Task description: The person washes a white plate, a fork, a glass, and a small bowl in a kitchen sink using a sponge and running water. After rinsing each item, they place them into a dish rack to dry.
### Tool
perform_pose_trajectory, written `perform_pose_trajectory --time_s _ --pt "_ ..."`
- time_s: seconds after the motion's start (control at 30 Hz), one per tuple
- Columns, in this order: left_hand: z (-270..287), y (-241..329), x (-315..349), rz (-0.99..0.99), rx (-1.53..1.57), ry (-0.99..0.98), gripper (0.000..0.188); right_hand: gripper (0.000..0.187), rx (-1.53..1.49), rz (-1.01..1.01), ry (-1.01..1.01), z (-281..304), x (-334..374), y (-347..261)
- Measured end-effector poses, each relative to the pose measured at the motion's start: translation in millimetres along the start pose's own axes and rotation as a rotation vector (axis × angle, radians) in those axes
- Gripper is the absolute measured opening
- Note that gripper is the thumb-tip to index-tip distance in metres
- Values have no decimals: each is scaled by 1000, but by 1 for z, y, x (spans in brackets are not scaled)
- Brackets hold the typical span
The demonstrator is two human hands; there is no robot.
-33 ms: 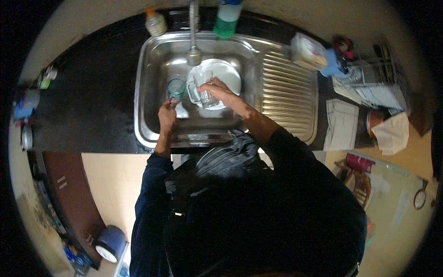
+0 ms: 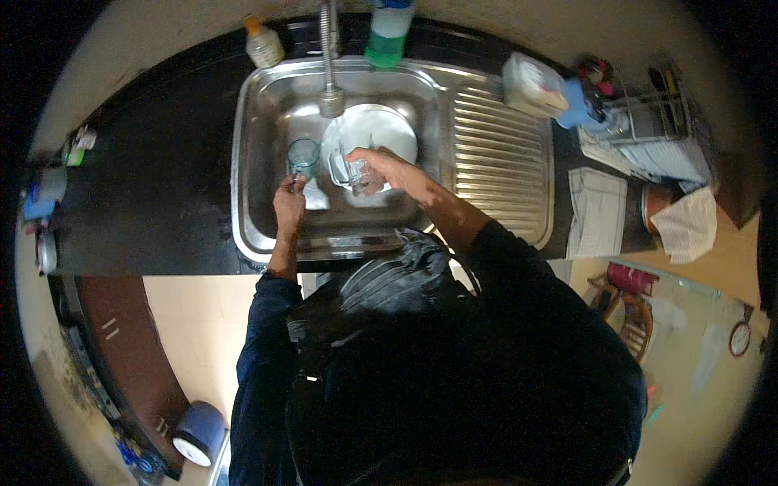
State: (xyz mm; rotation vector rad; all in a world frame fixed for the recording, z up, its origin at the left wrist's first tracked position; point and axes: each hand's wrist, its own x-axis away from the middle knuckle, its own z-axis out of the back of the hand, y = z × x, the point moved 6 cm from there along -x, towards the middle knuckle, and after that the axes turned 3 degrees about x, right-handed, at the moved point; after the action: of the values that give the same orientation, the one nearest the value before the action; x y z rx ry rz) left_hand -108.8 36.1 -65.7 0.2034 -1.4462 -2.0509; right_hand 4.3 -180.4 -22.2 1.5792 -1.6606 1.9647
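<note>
My left hand (image 2: 289, 204) is closed at the lower end of a greenish clear glass (image 2: 304, 152), in the left part of the steel sink (image 2: 267, 105). My right hand (image 2: 387, 168) wraps around a clear glass mug (image 2: 366, 180), whose handle points left. The mug is held above a white plate (image 2: 397, 125) that lies in the sink. A white patch (image 2: 316, 197) shows just right of my left hand; I cannot tell what it is. Over the sink hangs the spring-coil tap (image 2: 330, 101), and no water stream can be made out.
A ridged drainboard (image 2: 502, 162) adjoins the sink on the right. Behind stand an orange-capped bottle (image 2: 264, 47) and a bottle of green liquid (image 2: 387, 40). Farther right are a plastic container (image 2: 531, 85), a dish rack (image 2: 648, 121) and a folded cloth (image 2: 598, 215). Black counter (image 2: 146, 178) extends left.
The whole view has shifted slightly. My right hand and the mug sit a little lower over the plate, and the mug's tilt differs somewhat. My left hand still holds the greenish glass.
</note>
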Motion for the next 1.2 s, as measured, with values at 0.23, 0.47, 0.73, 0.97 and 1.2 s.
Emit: perform_pose_trajectory --time_s 0.23,0.47,0.73,0.97,1.2 --pt "-37 57 -14 -117 -145 39 37 92 222 468 -671 19 72 30" --pt "-51 71 -3 -283 -8 110 32 89 1472 50 195 166 164 -55" --pt "-51 105 21 40 222 -96 33 28 1985 -123 430 270 173 -15" --pt "-64 58 13 324 791 -106 29 45 2012 247 725 226 160 -28" --pt "-86 45 17 564 1108 -278 19 74 575 495 211 72 50 -28"
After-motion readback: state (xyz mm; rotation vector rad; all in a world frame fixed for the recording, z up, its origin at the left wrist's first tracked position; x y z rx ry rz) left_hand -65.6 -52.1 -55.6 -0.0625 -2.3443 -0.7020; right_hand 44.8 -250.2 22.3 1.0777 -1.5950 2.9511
